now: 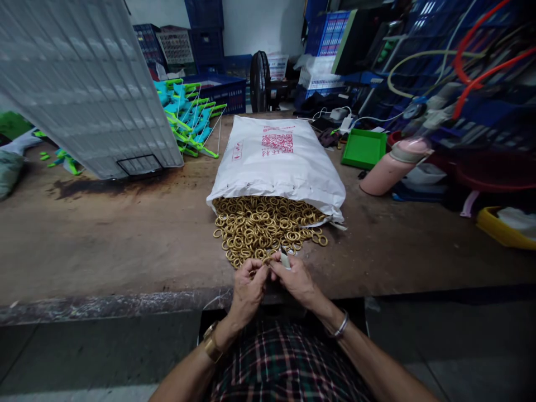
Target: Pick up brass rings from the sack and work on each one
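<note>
My left hand (pixel 249 287) is closed in a pinch on a brass-coloured ring (pixel 267 260) near the table's front edge. Beside it, my right hand (pixel 298 280) is closed around a small cutter (pixel 285 258) with a pale body and a dark tip, which points up and away from me. The fingertips of both hands meet at the ring, and the fingers partly cover it. Just beyond them lies a heap of loose gold rings (pixel 257 229), spilling from the open mouth of a white woven sack (pixel 251 162) with red print.
A grey ribbed plastic panel (pixel 92 84) stands at the left, with green and turquoise plastic parts (pixel 188 120) behind it. On the right are a green tray (pixel 365 148), a pink bottle (pixel 387 170) and a yellow container (pixel 500 229). A black fan (pixel 260 82) stands behind the sack.
</note>
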Demonstrator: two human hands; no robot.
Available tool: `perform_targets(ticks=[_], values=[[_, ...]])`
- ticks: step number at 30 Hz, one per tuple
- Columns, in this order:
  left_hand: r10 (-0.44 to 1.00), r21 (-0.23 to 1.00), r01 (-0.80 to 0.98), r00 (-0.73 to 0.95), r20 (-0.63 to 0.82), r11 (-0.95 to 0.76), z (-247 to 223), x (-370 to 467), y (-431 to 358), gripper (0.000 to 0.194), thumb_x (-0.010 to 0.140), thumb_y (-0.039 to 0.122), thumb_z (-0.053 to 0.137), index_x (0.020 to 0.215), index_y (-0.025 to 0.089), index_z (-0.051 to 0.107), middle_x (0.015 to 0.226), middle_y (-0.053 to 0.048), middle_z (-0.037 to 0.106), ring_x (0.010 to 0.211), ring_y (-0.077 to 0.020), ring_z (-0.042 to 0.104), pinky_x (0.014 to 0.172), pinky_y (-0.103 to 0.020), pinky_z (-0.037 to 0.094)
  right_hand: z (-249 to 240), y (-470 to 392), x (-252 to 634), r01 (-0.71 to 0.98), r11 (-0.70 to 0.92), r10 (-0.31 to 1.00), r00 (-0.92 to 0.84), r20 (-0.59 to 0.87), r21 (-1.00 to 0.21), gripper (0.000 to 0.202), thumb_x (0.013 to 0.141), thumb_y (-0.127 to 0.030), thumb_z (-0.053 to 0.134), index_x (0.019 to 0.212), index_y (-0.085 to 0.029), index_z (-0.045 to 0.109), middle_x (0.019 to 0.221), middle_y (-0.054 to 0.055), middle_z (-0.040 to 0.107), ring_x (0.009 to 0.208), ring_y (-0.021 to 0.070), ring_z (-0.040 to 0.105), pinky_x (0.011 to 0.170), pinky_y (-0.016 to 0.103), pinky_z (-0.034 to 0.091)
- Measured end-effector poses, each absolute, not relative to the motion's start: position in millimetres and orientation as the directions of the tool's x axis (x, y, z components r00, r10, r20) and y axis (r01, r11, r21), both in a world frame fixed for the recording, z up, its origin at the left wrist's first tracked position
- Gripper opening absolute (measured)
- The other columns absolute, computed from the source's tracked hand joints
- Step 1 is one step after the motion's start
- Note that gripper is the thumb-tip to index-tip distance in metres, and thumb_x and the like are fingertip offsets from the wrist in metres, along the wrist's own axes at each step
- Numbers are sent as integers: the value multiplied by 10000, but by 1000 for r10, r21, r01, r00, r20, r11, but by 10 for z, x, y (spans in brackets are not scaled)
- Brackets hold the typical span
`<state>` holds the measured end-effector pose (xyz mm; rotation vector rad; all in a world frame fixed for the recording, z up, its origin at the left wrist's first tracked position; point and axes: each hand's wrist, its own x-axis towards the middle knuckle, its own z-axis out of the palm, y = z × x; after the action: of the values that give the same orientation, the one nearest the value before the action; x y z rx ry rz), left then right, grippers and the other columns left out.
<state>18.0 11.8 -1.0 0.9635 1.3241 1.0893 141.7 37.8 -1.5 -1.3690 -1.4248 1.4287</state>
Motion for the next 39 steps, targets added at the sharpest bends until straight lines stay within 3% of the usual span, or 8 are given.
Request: perform_targets(ticks=[4, 7, 11, 18, 21, 24, 31, 39], values=[[994, 985, 173, -110, 17, 3, -71, 137, 114, 103, 736, 235, 560, 664, 169, 593, 622, -4, 581, 593, -118, 511, 599, -226, 400, 48, 395, 1402, 287, -70, 967, -214, -135, -955, 222, 784, -374, 451, 680, -185, 502, 518, -52, 465, 520, 94, 424, 551, 223, 354], [994, 967, 247, -65, 90, -71, -111, 132, 109, 98, 742, 229, 540, 699, 172, 607, 641, -12, 600, 607, -132, 528, 622, -247, 406, 35, 408, 1389, 318, -59, 971, -201, -129, -946, 273, 783, -387, 433, 595, -190, 447, 522, -50, 437, 523, 92, 405, 543, 225, 339], [1000, 990, 141, 3, -7, 7, -64, 143, 97, 142, 779, 271, 508, 730, 164, 587, 670, -7, 596, 628, -122, 526, 620, -235, 413, -40, 407, 1380, 348, -80, 974, -171, -147, -934, 268, 774, -383, 427, 587, -191, 429, 540, -51, 414, 525, 90, 377, 519, 224, 310], [919, 915, -156, 201, -340, 373, 8, 117, 64, 257, 798, 431, 487, 747, 180, 498, 556, 67, 436, 392, -41, 323, 360, -162, 250, -125, 391, 1403, 366, -22, 971, -212, -107, -930, 281, 802, -392, 401, 616, -189, 453, 554, -43, 449, 540, 97, 406, 542, 228, 322], [915, 896, -224, 228, -334, 383, -5, 109, 51, 258, 797, 436, 495, 752, 182, 477, 585, 65, 446, 401, -33, 334, 360, -149, 260, -122, 387, 1436, 360, -54, 973, -191, -130, -931, 303, 818, -383, 381, 604, -187, 467, 540, -33, 472, 531, 102, 431, 549, 228, 340], [919, 893, -240, 201, -338, 381, -13, 109, 43, 256, 791, 437, 504, 757, 188, 456, 595, 65, 456, 403, -32, 349, 360, -144, 271, -127, 356, 1492, 489, 1, 984, -155, -86, -872, 274, 826, -338, 369, 624, -189, 479, 537, -26, 469, 529, 109, 429, 544, 229, 326], [931, 917, -182, 159, -328, 354, 14, 135, 31, 270, 774, 449, 516, 759, 190, 442, 562, 71, 449, 394, -36, 331, 350, -149, 268, -136, 227, 1545, 674, 272, 916, -399, -29, -687, 168, 722, -90, 367, 751, -190, 499, 612, -9, 510, 551, 110, 439, 547, 217, 286], [951, 946, -135, 134, -278, 295, 13, 124, 26, 311, 753, 480, 527, 715, 187, 431, 525, 80, 421, 391, -36, 322, 369, -155, 267, -171, 221, 1521, 784, 311, 912, -406, -63, -538, 243, 732, -91, 380, 899, -170, 536, 688, 30, 598, 596, 130, 499, 560, 234, 267]])
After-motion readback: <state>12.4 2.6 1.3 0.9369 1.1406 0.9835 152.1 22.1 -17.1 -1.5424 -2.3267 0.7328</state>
